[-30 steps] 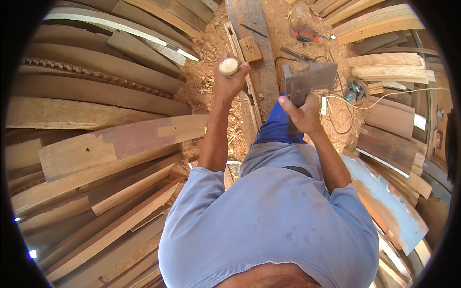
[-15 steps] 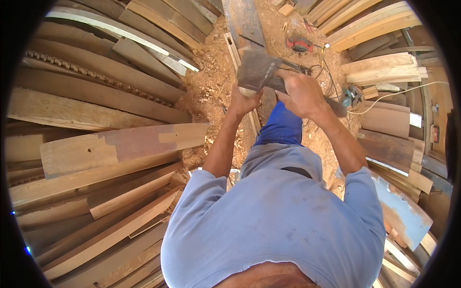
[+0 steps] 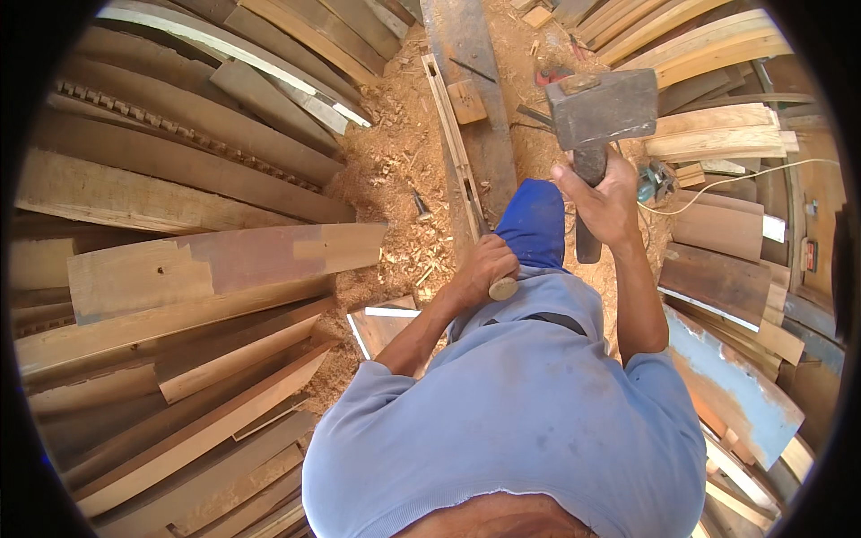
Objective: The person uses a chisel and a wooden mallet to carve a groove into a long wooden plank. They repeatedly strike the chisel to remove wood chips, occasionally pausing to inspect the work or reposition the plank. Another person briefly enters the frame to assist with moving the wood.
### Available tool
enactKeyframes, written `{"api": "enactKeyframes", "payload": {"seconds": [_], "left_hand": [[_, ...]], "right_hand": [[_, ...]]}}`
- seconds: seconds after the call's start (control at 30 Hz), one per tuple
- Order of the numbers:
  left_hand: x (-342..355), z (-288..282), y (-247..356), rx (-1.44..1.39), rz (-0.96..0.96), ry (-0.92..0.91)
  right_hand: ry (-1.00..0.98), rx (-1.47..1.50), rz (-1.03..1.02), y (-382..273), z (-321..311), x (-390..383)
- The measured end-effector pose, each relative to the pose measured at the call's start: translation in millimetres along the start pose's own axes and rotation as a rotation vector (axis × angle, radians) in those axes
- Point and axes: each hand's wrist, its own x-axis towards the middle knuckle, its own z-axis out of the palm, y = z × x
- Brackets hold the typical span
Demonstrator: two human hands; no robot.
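Observation:
My right hand (image 3: 617,199) grips a mallet (image 3: 605,112) just under its large dark head, the handle running down past my palm. In my left hand (image 3: 487,269) is a chisel (image 3: 503,289), fingers wrapped round its round wooden handle and the butt end toward my body. The chisel's blade is mostly hidden beyond my fist, beside the near end of a narrow wooden strip (image 3: 456,148) with slots cut in it. This strip lies along a long worn plank (image 3: 489,152), close to my blue-trousered leg. The mallet head is held up, apart from the chisel.
A small wood block (image 3: 466,102) and a thin dark rod (image 3: 471,70) lie on the plank. Another tool (image 3: 421,205) rests among the shavings. Stacked boards (image 3: 170,188) line both sides. A teal power tool (image 3: 653,182), a cable (image 3: 708,190) and a red tool (image 3: 552,75) are at right.
The mallet has swung right and up from over my left hand, its head now upright. My left hand has come down toward my body, with the chisel handle now showing.

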Motion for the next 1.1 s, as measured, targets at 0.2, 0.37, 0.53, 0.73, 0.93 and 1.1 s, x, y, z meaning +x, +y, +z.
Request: {"api": "enactKeyframes", "payload": {"seconds": [0.2,0.37,0.53,0.73,0.93,1.1], "left_hand": [[46.2,-44.2,-4.7,-0.117,-0.225,0.633],[83.3,-139.4,3.6,0.014,-0.315,0.809],[46.0,-126.4,-52.0,0.220,-0.435,0.224],[-45.6,-61.4,-120.8,0.593,-0.444,-0.625],[-125.0,-20.2,-172.7,0.746,-0.393,-0.822],[-72.5,-23.7,-166.9,0.558,-1.131,-0.768]], "right_hand": [[0.076,0.121,-0.037,-3.1,-2.9,-16.7],[0.043,0.255,-0.094,-4.0,0.5,-31.0],[0.032,0.211,-0.179,34.5,23.7,-38.3],[-0.025,0.156,-0.086,70.2,38.1,-43.8],[-0.027,0.234,0.036,59.7,37.6,-17.4],[-0.071,0.279,0.064,75.7,32.9,-9.6]]}}
